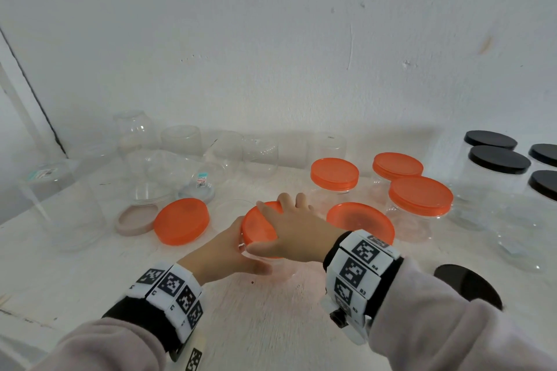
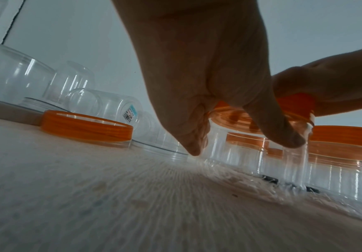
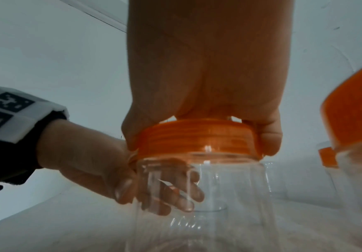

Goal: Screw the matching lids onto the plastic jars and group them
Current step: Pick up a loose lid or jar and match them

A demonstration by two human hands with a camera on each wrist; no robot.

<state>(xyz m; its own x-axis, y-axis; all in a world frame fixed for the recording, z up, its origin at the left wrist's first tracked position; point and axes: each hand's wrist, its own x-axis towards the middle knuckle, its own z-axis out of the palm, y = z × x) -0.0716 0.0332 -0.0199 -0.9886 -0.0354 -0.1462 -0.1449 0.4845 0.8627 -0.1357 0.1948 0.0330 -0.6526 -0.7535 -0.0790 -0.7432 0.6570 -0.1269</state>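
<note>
Two hands work one jar: left hand wraps its side, right hand grips the orange lid on top.

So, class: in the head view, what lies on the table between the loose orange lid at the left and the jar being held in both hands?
Little: between the loose orange lid and the held jar the head view shows bare table, plus a faint clear rim behind.

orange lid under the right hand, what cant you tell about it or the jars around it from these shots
- Orange lid: whether fully screwed down; right hand covers its top in the head view, and the right wrist view shows only its skirt.
- Clear jar: its base, cut off by the bottom edge of the right wrist view.
- Black-lidded jars: their count, cut by the right edge of the head view.
</note>
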